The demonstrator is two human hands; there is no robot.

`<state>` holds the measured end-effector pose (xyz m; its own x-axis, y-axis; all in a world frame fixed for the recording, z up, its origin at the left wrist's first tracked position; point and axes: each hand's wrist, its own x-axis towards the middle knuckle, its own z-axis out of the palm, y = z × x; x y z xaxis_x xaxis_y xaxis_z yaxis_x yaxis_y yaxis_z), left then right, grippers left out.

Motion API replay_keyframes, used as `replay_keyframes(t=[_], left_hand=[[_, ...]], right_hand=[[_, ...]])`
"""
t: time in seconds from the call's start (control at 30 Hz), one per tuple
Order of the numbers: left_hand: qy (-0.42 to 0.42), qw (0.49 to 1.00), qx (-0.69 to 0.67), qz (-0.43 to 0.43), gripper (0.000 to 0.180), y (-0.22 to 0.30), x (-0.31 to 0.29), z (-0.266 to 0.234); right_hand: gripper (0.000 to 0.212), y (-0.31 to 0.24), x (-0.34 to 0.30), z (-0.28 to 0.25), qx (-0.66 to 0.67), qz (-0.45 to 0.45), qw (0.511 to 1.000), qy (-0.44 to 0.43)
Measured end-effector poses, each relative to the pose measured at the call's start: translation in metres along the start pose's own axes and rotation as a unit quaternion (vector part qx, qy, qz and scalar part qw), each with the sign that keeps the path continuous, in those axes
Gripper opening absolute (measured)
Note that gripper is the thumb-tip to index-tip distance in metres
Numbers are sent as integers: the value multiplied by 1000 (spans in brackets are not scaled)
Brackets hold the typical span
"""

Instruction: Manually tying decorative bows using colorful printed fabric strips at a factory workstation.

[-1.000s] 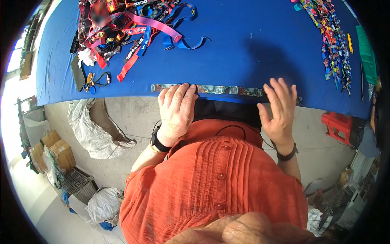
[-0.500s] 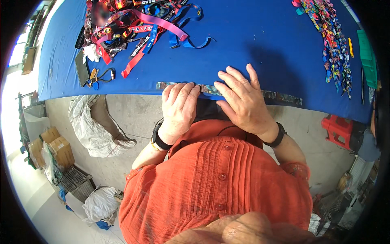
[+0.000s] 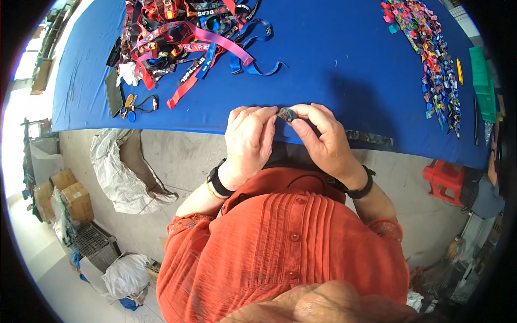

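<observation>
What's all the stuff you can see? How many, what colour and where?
table: one, blue, top
patterned strip: seemingly one, dark teal and brown, table's near edge
tangled straps: many, red, black, blue, pink, table's left
flat thing: one, dark, near the straps
trinkets: a few, blue, brownish, black, beside it
small pieces: many, mixed colours, table's right
thin stick: one, yellow, right of them
green thing: one, green, table's right edge
rod: one, black, table's right
stool: one, red, floor right
boxes: at least two, brown, floor left
sacks: two, whitish, floor left
rim clutter: unclear
shirt: one, orange-red, lower middle
left hand: one, bare, gripping strip
right hand: one, bare, gripping strip
</observation>
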<state>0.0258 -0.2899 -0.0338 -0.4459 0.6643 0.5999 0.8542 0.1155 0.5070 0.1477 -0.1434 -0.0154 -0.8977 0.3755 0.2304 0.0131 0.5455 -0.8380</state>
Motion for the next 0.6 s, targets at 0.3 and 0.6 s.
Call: replay_keyframes(t=[0.3,0.6], left_hand=[[-44,877,-342,-335,10,11,14,3],[-151,792,-455,-377,17,9,42,-16]], right_hand=[[11,-2,6,-4,113,99,989,10],[11,-2,12,-10,157,116,981,-10]])
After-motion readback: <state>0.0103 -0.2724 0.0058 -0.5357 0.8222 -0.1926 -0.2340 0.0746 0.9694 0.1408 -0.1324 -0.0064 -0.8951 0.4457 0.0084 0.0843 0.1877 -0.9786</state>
